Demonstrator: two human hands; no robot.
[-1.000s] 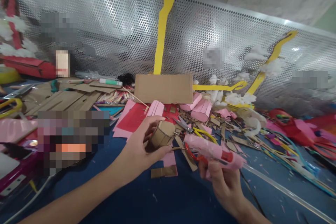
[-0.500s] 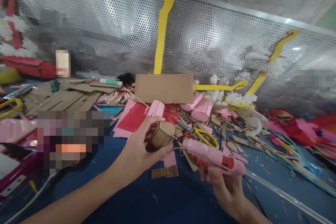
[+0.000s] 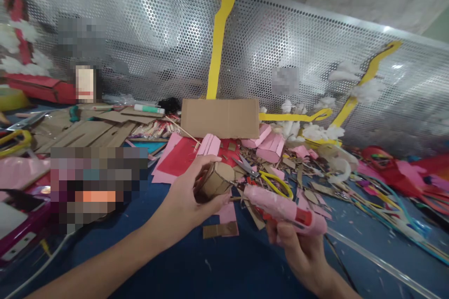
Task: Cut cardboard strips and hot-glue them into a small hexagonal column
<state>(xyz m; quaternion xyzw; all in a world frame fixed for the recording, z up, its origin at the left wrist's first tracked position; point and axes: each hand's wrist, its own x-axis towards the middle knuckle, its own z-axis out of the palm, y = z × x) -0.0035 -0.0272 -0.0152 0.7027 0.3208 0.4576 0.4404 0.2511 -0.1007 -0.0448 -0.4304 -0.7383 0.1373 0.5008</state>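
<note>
My left hand is closed around a small brown cardboard piece, held just above the blue table. My right hand grips a pink glue gun with a red trigger part. The gun's nozzle points left and sits right at the cardboard piece's lower right edge. Yellow-handled scissors lie on the table just behind the glue gun. A pink and brown paper scrap lies below the cardboard piece.
A cardboard sheet stands against the perforated metal screen. Pink folded pieces, red paper, cotton tufts and yellow cut-outs crowd the back. Cardboard strips lie at left. A clear tube runs at right.
The glue gun has shifted slightly left and down, bringing its nozzle closer to the cardboard piece. My left hand has hardly moved.
</note>
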